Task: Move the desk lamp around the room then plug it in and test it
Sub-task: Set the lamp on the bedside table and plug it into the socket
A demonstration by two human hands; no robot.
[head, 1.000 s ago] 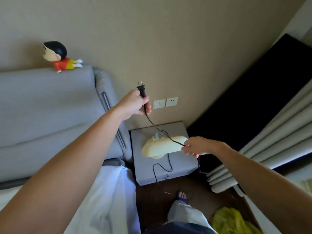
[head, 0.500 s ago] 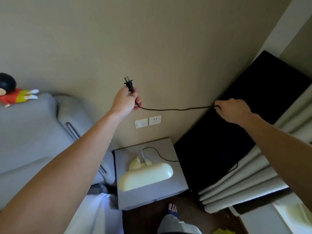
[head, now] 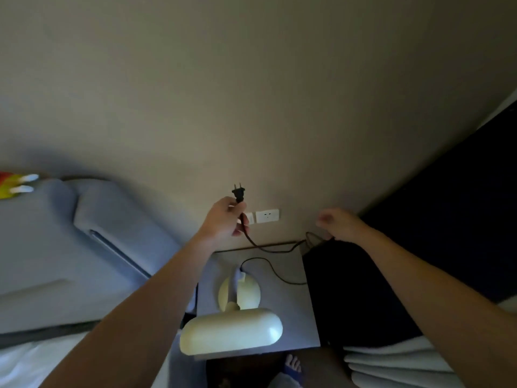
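Observation:
A cream desk lamp (head: 232, 331) stands on a grey nightstand (head: 291, 317), its round base (head: 246, 292) behind the long head. Its black cord (head: 268, 267) curls off the base and runs across the nightstand's back edge up to both hands. My left hand (head: 223, 219) grips the black plug (head: 238, 193), prongs pointing up, just left of the white wall socket (head: 267, 216). My right hand (head: 338, 224) hovers by the nightstand's back right corner, fingers loosely curled on a loop of the cord.
A white switch (head: 251, 218) sits half hidden behind my left hand. A grey padded headboard (head: 112, 233) and white bedding (head: 28, 365) lie to the left, a black panel (head: 447, 219) and pale curtain folds (head: 391, 362) to the right. My foot (head: 292, 365) is below the nightstand.
My right hand has dropped from high on the right to the nightstand's back corner, slackening the cord. My left hand has brought the plug down close to the socket.

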